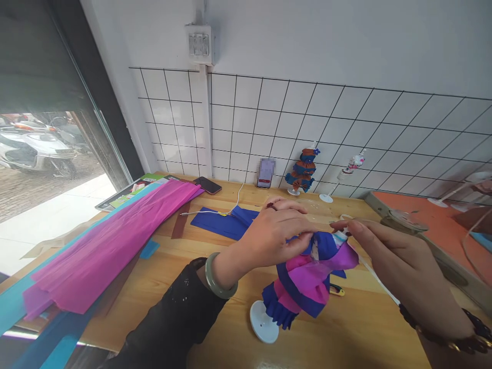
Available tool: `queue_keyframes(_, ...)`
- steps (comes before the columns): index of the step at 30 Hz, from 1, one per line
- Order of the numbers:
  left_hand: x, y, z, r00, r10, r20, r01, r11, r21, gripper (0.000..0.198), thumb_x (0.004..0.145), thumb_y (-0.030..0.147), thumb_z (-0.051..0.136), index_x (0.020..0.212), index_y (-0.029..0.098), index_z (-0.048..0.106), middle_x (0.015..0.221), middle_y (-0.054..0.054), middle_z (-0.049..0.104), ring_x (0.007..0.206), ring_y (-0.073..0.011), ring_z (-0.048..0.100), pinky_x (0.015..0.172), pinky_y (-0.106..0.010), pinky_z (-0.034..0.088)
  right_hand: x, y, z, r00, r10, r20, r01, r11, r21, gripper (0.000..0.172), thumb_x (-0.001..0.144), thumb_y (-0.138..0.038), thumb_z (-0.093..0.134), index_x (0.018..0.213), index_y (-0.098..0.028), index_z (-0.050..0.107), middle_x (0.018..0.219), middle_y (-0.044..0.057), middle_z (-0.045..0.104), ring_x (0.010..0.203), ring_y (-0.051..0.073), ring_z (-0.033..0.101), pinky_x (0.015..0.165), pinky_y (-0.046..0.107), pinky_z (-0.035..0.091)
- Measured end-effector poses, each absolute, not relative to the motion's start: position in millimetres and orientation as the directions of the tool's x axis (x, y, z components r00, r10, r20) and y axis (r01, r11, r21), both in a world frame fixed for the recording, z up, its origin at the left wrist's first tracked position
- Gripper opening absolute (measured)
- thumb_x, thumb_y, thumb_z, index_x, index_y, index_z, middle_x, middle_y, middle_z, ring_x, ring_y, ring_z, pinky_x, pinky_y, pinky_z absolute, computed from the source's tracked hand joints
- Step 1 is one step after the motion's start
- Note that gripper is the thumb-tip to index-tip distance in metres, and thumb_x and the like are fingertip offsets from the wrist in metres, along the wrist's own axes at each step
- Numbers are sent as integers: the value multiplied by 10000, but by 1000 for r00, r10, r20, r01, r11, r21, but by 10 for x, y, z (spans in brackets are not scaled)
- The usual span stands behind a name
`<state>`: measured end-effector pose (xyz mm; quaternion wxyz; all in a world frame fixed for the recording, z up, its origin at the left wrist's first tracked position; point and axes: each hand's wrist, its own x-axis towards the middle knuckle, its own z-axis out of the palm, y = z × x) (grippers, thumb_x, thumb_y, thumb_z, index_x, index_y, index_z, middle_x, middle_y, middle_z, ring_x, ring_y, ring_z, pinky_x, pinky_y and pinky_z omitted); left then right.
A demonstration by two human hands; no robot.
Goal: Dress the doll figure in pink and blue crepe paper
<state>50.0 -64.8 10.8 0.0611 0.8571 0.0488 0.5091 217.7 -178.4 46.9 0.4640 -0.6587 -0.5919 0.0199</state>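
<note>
A miniature dress form on a white round base [264, 322] leans to the right in front of me. It wears a layered dress of pink and dark blue paper [303, 281], with a ruffled blue hem. My left hand [269, 230] is closed, pinching the blue paper at the dress's upper part between thumb and fingers. At the white top of the dress form [341, 234], the thumb and index finger of my right hand [400, 261] close around it. My left fingers partly cover the bodice.
Folded blue paper [215, 224] lies under a white cable [234, 205]. Long pink sheets [126, 246] cover the table's left side. A dark phone [208, 185], an upright phone [265, 173] and two other small dress forms [302, 171] stand or lie near the wall. A yellow-handled cutter [337, 290] lies behind the dress.
</note>
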Motion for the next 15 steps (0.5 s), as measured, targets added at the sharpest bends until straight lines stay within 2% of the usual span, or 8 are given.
queue_keyframes(3, 510, -631, 91, 467, 136, 874, 17, -989, 145, 161, 849, 201, 506, 827, 195, 665, 800, -15, 715, 999, -163, 626, 867, -338, 443, 2174, -1778, 470, 300, 798, 522, 761, 130, -635, 311, 798, -492, 558, 767, -264, 766, 781, 8, 739, 673, 202, 671, 515, 262, 520)
queue_keyframes(5, 502, -616, 83, 484, 108, 869, 31, -994, 106, 164, 851, 195, 499, 873, 199, 661, 842, -13, 717, 1011, -158, 619, 889, -338, 432, 2173, -1775, 475, 304, 797, 522, 761, 126, -636, 322, 792, -503, 556, 751, -260, 764, 765, 11, 737, 655, 202, 667, 513, 267, 521)
queue_keyframes(9, 447, -614, 91, 552, -4, 834, 71, -996, -52, 224, 857, 186, 513, 1038, 245, 630, 1001, 7, 706, 1107, -165, 579, 1018, -382, 358, 2179, -1768, 482, 319, 796, 514, 760, 109, -640, 340, 795, -509, 546, 761, -250, 764, 760, 19, 734, 654, 204, 663, 530, 277, 526)
queue_keyframes(12, 408, -644, 107, 516, -112, 849, 85, -980, -181, 187, 859, 189, 542, 1023, 236, 619, 1008, 13, 706, 1128, -171, 571, 1054, -400, 330, 2184, -1762, 479, 312, 801, 511, 754, 118, -646, 333, 799, -501, 550, 783, -251, 769, 766, 19, 733, 655, 204, 659, 506, 276, 516)
queue_keyframes(15, 391, -668, 115, 462, -188, 867, 87, -963, -255, 144, 864, 173, 541, 981, 202, 620, 964, -4, 717, 1115, -183, 587, 1061, -415, 331, 2183, -1761, 469, 310, 801, 512, 752, 123, -648, 332, 805, -503, 549, 789, -257, 770, 776, 17, 733, 657, 203, 655, 511, 279, 514)
